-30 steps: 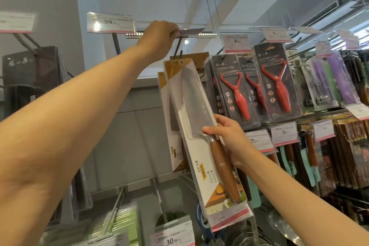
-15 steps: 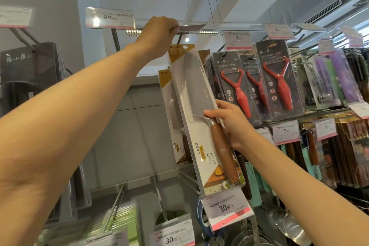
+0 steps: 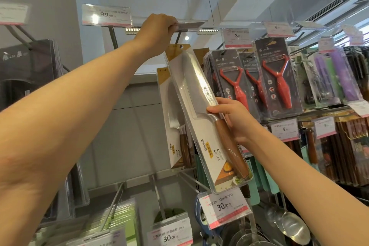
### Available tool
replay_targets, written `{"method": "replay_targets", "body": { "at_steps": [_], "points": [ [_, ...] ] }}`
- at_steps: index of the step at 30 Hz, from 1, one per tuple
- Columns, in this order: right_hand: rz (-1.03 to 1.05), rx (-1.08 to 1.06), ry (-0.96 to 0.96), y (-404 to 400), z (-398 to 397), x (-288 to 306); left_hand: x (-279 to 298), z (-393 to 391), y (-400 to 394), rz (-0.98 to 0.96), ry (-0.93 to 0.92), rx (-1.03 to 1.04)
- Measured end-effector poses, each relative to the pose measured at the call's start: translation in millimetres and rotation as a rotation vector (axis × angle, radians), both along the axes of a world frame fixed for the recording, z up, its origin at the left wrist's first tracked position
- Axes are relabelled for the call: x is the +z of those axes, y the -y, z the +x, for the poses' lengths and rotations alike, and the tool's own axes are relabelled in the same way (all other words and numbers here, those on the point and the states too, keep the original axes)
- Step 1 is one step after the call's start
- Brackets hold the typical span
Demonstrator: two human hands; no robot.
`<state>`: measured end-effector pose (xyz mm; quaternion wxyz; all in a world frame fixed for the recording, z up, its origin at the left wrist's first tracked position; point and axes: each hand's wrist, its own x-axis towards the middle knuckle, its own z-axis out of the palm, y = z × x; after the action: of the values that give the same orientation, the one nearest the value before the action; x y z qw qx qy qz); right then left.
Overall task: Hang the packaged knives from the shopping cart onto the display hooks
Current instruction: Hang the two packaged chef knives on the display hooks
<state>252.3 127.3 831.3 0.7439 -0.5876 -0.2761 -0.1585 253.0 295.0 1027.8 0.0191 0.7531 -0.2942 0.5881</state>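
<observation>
While the left hand stays clamped on the clear price-tag flap at the tip of the display hook, lifting it out of the way, the packaged knife has climbed: a second ago its header card sat well below the hook, and now the card's hang hole is just under the hook's end.

Item: one blister-packed knife, wooden handle, long steel blade, tilted with its top leaning left toward the hook.
Holder: right hand, fingers curled closed around the pack's right edge below the hook, at the junction of blade and handle, thumb behind.
Left hand: fist closed on the flap, nothing else in it.
Neighbours: an identical knife pack already hanging behind and left of the held one, on the same hook as far as can be told; red peeler packs to the right of the hook; a 99.00 price label to its left; a 30.00 price label well below.

Status, judged: hole is not yet threaded. Whether the hook tip touches the card cannot be told. Remaining move is a short push up and back so the hole slides over the tip, then release of the flap. Shopping cart is out of view.
</observation>
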Motion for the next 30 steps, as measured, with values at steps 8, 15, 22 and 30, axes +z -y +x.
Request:
{"method": "replay_targets", "body": {
  "at_steps": [8, 15, 22, 30],
  "points": [
    [0.008, 0.011, -0.047, -5.9, 9.3, 3.0, -2.6, -2.1, 0.5, 0.003, 0.005, 0.000],
    [0.037, -0.007, -0.082, -24.2, 24.5, 5.1, -7.8, -3.8, -0.3, -0.003, -0.034, -0.039],
    [0.041, -0.067, -0.108, -36.0, 45.3, 9.2, -17.4, -0.6, -4.7, 0.051, -0.013, -0.033],
    [0.012, -0.103, -0.121, -47.9, 74.4, 10.6, -19.5, 1.0, -6.6, 0.105, 0.039, 0.045]
  ]
}}
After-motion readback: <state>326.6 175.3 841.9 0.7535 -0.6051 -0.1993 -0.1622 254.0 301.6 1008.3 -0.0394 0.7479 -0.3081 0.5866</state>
